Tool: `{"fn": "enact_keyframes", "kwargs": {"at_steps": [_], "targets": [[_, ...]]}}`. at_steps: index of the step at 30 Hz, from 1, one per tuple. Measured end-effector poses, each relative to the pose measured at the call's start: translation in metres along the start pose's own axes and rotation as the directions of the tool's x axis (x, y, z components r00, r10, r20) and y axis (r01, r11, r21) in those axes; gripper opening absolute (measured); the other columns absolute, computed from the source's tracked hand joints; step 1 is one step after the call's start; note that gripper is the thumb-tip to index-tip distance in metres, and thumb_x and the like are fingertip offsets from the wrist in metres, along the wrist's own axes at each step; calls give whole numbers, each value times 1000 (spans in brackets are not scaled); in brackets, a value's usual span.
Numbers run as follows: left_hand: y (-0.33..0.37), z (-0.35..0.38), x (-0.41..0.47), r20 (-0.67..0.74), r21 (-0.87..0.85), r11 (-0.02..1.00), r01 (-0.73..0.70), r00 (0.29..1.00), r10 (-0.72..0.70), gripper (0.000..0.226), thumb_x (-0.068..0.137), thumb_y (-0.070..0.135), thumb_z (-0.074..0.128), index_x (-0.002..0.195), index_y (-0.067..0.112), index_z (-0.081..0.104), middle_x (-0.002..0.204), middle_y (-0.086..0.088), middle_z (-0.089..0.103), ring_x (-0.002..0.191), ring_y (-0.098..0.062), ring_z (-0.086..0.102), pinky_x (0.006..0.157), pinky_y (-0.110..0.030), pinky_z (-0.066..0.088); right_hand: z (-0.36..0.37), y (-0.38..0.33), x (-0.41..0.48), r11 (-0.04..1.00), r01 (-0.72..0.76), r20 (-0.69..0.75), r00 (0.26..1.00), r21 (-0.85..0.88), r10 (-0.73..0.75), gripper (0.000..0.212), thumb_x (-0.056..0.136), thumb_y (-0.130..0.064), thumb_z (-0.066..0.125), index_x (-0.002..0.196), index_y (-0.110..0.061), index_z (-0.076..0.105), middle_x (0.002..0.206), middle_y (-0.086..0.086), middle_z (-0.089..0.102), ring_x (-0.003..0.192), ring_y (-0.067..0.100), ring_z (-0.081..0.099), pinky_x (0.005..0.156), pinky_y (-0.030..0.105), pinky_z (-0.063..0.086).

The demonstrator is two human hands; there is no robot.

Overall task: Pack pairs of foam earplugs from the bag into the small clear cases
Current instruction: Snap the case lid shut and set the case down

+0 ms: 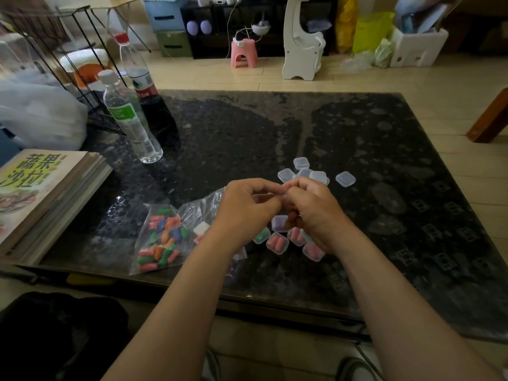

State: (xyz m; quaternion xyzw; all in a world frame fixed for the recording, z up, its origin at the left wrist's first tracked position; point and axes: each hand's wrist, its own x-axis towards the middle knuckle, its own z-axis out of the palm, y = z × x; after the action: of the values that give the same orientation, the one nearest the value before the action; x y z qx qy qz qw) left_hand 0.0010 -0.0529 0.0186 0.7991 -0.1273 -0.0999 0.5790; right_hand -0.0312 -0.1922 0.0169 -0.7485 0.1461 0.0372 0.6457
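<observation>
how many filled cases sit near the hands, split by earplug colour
pink cases: 3
purple case: 1
green case: 1
total: 5 in plain view; the right hand covers part of the cluster, so more may be hidden

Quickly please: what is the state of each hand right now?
Left hand: fingers curled, pinching a small item too hidden to identify.
Right hand: fingers curled round orange earplugs.
</observation>
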Motion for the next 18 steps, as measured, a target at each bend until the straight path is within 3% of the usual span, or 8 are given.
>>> {"fn": "enact_keyframes", "kwargs": {"at_steps": [7,11,14,16,18], "targets": [[-3,-1,1,-22,72,996,-49,998,51,21,87,3,75,103,16,81,96,7,78,89,-1,74,82,-23,61,3,-1,-2,1000,7,-27,1000,-12,-7,19,100,-15,45,101,-16,64,93,10,64,81,18,62,58,26,52],[-5,2,1,-27,71,996,-62,998,64,19,89,7,74,103,19,80,99,7,78,93,-4,74,85,-30,63,1,-2,-3,1000,6,-32,999,19,-5,18,99,-13,46,99,-15,63,88,10,63,72,15,57,53,26,47],[-3,2,3,-112,-41,998,-41,993,36,16,94,10,70,99,21,80,97,3,79,91,-13,76,83,-40,64,2,-3,-7,1000,15,-4,1000,26,-15,13,97,-12,51,99,-16,63,93,15,67,67,16,60,52,30,49],[-1,0,5,-168,-109,994,-17,986,-1,15,96,8,67,102,16,79,96,-1,79,88,-16,77,78,-41,65,4,-3,-8,999,32,28,999,-5,-32,14,95,-10,53,102,-18,63,102,16,69,78,27,68,65,43,59],[1,0,4,-196,-191,981,38,978,-76,14,98,7,65,105,11,76,93,-4,78,83,-17,78,73,-39,66,6,-4,-8,999,47,51,998,-17,-46,18,95,-9,54,103,-21,64,102,14,69,87,28,67,73,43,58]]}}
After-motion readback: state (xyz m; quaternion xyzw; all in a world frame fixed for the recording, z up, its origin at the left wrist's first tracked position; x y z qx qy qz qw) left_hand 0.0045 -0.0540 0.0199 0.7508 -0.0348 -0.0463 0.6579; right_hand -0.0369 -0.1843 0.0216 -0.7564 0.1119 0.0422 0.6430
